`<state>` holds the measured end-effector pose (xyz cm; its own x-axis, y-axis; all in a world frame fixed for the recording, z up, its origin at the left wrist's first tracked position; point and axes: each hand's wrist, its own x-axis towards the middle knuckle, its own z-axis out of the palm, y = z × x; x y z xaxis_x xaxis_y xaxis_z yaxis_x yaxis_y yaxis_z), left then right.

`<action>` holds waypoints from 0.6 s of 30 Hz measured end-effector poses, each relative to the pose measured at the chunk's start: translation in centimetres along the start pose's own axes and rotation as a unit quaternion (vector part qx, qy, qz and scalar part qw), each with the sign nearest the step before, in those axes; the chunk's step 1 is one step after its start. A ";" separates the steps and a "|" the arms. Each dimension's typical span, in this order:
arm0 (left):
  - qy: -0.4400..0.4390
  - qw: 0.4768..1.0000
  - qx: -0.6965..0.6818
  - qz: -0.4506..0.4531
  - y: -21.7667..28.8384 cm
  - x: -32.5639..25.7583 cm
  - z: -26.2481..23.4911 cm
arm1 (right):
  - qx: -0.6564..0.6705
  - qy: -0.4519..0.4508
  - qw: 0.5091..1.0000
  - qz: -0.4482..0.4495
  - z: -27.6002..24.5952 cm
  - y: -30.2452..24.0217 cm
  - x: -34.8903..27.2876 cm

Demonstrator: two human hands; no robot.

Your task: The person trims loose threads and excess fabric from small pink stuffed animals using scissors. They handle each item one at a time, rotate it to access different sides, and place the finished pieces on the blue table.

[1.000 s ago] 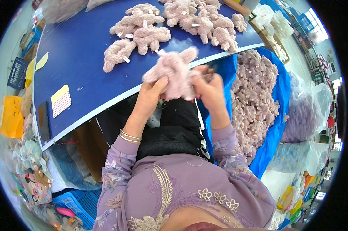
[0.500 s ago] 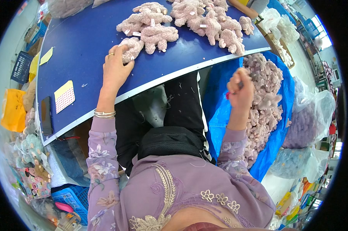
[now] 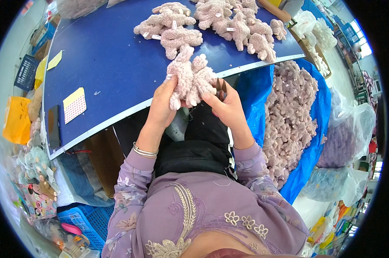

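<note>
Blue worktop (image 3: 117, 64) with pale pink plush toys (image 3: 215, 17) bunched toward its right corner; beside that corner's near edge, a toy-filled blue bag (image 3: 298, 175). Over the near edge, midway along: one pink toy (image 3: 180, 79), grasped by left hand (image 3: 162, 102) and right hand (image 3: 227, 108), with dark-bladed snips (image 3: 223, 88) also in the right.

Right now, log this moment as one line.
left hand: grips toy | right hand: holds snips, touches toy | table: loose toys | blue bag: heaped toys
</note>
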<state>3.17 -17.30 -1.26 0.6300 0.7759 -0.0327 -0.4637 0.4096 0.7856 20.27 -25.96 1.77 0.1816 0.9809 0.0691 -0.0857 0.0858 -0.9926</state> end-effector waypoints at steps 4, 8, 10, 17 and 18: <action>0.037 0.999 -0.003 -0.003 -0.3 0.0 1.1 | -0.038 0.066 0.997 -0.031 -0.1 0.8 0.0; 0.076 0.996 0.008 0.035 0.1 -0.1 1.9 | -0.112 0.170 0.973 -0.109 -0.3 0.6 -0.1; 0.085 0.995 0.023 0.046 -0.1 -0.1 1.8 | -0.124 0.174 0.963 -0.164 -0.5 0.1 -0.6; 0.077 0.996 0.008 0.053 -0.3 -0.2 2.8 | -0.281 0.050 0.947 -0.149 -1.0 -1.0 0.5; 0.078 0.995 -0.003 0.065 -0.5 -0.1 2.4 | -0.150 0.045 0.984 -0.090 -1.4 -1.6 -0.2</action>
<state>4.82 -18.76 -0.21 0.4613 0.8869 -0.0270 -0.5381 0.3038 0.7862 21.76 -26.52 3.19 0.2542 0.9340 0.2510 0.2464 0.1884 -0.9507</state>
